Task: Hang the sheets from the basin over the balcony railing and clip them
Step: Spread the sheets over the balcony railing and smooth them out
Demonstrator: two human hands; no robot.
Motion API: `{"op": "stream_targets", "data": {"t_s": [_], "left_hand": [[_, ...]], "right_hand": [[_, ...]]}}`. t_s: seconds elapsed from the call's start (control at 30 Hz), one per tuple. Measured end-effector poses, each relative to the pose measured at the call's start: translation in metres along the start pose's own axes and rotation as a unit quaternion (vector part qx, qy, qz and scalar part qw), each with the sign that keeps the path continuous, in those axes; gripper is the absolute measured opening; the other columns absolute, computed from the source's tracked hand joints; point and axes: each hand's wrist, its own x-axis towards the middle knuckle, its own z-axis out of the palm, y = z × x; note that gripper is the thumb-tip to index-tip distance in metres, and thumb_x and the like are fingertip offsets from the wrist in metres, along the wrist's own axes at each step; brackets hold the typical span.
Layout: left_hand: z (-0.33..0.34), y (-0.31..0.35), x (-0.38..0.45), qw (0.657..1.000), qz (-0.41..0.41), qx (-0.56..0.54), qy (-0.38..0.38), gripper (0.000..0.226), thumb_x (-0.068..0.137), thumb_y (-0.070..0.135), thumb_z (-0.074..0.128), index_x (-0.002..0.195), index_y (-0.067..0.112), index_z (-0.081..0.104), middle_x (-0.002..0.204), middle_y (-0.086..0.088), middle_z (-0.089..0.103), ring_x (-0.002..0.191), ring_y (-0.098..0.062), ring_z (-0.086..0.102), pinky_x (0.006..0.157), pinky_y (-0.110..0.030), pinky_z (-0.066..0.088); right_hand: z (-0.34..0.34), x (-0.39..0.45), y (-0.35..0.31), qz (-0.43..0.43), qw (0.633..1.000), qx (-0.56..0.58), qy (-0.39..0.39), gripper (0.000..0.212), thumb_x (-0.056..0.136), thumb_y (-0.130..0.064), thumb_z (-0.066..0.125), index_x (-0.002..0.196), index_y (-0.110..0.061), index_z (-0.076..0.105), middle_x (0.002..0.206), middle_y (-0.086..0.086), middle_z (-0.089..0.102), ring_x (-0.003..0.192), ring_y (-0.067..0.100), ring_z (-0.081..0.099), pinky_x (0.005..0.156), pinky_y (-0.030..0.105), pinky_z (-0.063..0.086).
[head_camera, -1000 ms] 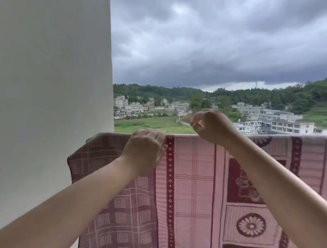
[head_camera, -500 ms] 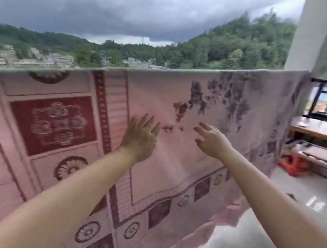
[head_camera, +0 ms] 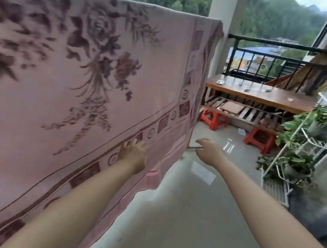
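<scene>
A pink flowered sheet (head_camera: 84, 78) hung over a rail, its top edge running from the left of the view to a white pillar (head_camera: 221, 30) on the right. Its long axis lay left to right, and its lower hem sloped down toward the viewer.

The left hand (head_camera: 133, 154) lay flat against the sheet near the patterned border, fingers (head_camera: 129, 143) spread and gripping nothing. The right hand (head_camera: 208, 151) hung in open air just right of the sheet's free side edge, apart from the cloth, fingers loosely open and empty.

The sheet lay to the left of the right hand, so that hand seemed the nearer to the free edge. No clip or basin was in view. Beyond stood a wooden bench (head_camera: 259, 94) and a dark railing (head_camera: 282, 47).
</scene>
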Motion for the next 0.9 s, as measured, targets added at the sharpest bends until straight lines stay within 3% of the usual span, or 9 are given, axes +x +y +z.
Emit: {"op": "stream_targets", "data": {"t_s": [0.13, 0.23, 0.33, 0.57, 0.7, 0.83, 0.9], "left_hand": [[0.006, 0.015, 0.097, 1.0, 0.008, 0.017, -0.003, 0.044, 0.092, 0.027, 0.034, 0.135, 0.021, 0.031, 0.15, -0.003, 0.026, 0.138, -0.026, 0.021, 0.109, -0.044, 0.025], [-0.006, 0.021, 0.184, 0.997, 0.026, 0.032, 0.059, 0.044, 0.091, 0.029, 0.036, 0.135, 0.02, 0.032, 0.15, -0.003, 0.025, 0.137, -0.025, 0.022, 0.107, -0.043, 0.028], [-0.028, 0.031, 0.276, 0.995, 0.041, 0.034, 0.086, 0.044, 0.091, 0.028, 0.039, 0.133, 0.019, 0.035, 0.151, -0.002, 0.024, 0.139, -0.025, 0.019, 0.108, -0.042, 0.026], [-0.07, 0.066, 0.467, 0.984, 0.093, 0.046, 0.145, 0.051, 0.09, 0.02, 0.039, 0.139, 0.02, 0.027, 0.153, -0.003, 0.02, 0.141, -0.024, 0.013, 0.112, -0.044, 0.019], [-0.09, 0.099, 0.564, 0.97, 0.128, 0.034, 0.202, 0.049, 0.088, 0.017, 0.043, 0.136, 0.014, 0.034, 0.15, -0.01, 0.027, 0.14, -0.027, 0.018, 0.112, -0.046, 0.018], [-0.105, 0.137, 0.662, 0.968, 0.111, 0.046, 0.222, 0.051, 0.091, 0.022, 0.04, 0.139, 0.014, 0.028, 0.151, -0.009, 0.023, 0.141, -0.025, 0.015, 0.115, -0.045, 0.014], [-0.108, 0.151, 0.711, 0.968, 0.079, 0.062, 0.229, 0.051, 0.089, 0.022, 0.043, 0.138, 0.014, 0.031, 0.149, -0.01, 0.028, 0.14, -0.026, 0.019, 0.114, -0.046, 0.018]], "right_hand": [[-0.005, 0.068, 0.059, 0.038, 0.999, 0.014, 0.001, 0.039, 0.086, -0.017, 0.045, 0.125, -0.014, 0.048, 0.136, 0.008, 0.046, 0.12, 0.028, 0.046, 0.102, 0.037, 0.039], [-0.024, 0.143, 0.091, 0.047, 0.999, -0.004, -0.007, 0.043, 0.089, -0.023, 0.044, 0.131, -0.016, 0.041, 0.14, 0.008, 0.042, 0.125, 0.027, 0.042, 0.104, 0.037, 0.036], [-0.055, 0.222, 0.112, 0.042, 0.999, -0.014, 0.021, 0.04, 0.089, -0.022, 0.044, 0.128, -0.012, 0.045, 0.136, 0.012, 0.046, 0.126, 0.027, 0.041, 0.104, 0.036, 0.036], [-0.116, 0.379, 0.174, 0.047, 0.996, 0.02, 0.072, 0.032, 0.087, -0.019, 0.046, 0.115, -0.01, 0.058, 0.122, 0.014, 0.059, 0.114, 0.028, 0.05, 0.094, 0.033, 0.041], [-0.148, 0.465, 0.221, 0.049, 0.993, 0.059, 0.089, 0.029, 0.088, -0.017, 0.045, 0.111, -0.008, 0.06, 0.114, 0.017, 0.063, 0.104, 0.03, 0.058, 0.089, 0.036, 0.046], [-0.178, 0.57, 0.268, 0.02, 0.988, 0.103, 0.111, 0.028, 0.088, -0.017, 0.046, 0.111, -0.009, 0.06, 0.114, 0.013, 0.064, 0.105, 0.026, 0.058, 0.092, 0.033, 0.045], [-0.189, 0.622, 0.287, 0.0, 0.985, 0.135, 0.107, 0.029, 0.088, -0.017, 0.046, 0.113, -0.006, 0.058, 0.114, 0.015, 0.063, 0.104, 0.028, 0.058, 0.093, 0.038, 0.046]]}}
